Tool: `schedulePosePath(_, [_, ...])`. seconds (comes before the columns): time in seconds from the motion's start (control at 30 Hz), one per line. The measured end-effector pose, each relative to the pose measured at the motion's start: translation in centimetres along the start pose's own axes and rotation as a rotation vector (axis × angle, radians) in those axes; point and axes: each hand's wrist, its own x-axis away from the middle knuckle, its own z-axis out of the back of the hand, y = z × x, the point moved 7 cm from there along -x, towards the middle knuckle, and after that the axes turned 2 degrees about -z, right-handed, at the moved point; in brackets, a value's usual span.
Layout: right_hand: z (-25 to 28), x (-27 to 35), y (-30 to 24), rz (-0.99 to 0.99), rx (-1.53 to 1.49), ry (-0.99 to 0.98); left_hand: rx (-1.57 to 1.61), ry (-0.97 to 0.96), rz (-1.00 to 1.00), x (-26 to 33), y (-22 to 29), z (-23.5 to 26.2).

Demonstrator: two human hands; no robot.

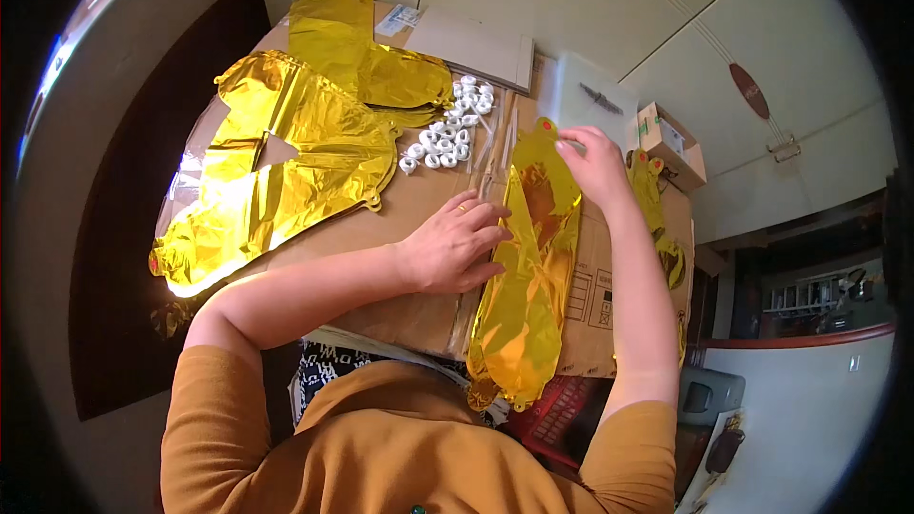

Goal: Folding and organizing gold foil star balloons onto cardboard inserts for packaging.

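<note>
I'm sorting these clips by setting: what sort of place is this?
Probably a home or small workshop used for party-decoration packing: a cardboard box serves as the worktop, gold foil balloons lie flat on it, and tiled floor shows beyond.

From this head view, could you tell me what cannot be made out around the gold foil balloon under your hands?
- Foil balloon: its lower end hangs past the cardboard box edge; its shape stays unclear.
- Left hand: palm down, hiding the balloon edge beneath.
- Right hand: fingertips hide whatever they pinch at the balloon's top.
- Small white pieces: too small to identify.
- Gold foil behind the right forearm: mostly hidden.
</note>
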Motion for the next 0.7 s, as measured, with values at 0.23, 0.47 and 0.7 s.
schedulePosePath(0.23, [-1.7,-5.1,5.5,-0.301,0.049,-0.146,0.136,-0.015,0.071,3.1,0.5,4.8])
schedulePosePath(0.47, [-7.0,-13.9,2.9,-0.013,0.230,0.006,0.183,-0.003,0.148,4.6,2.3,6.3])
schedulePosePath(0.7, [-14.6,-17.3,-1.3,0.152,0.569,-0.290,0.201,0.068,0.059,5.5,3.5,5.7])
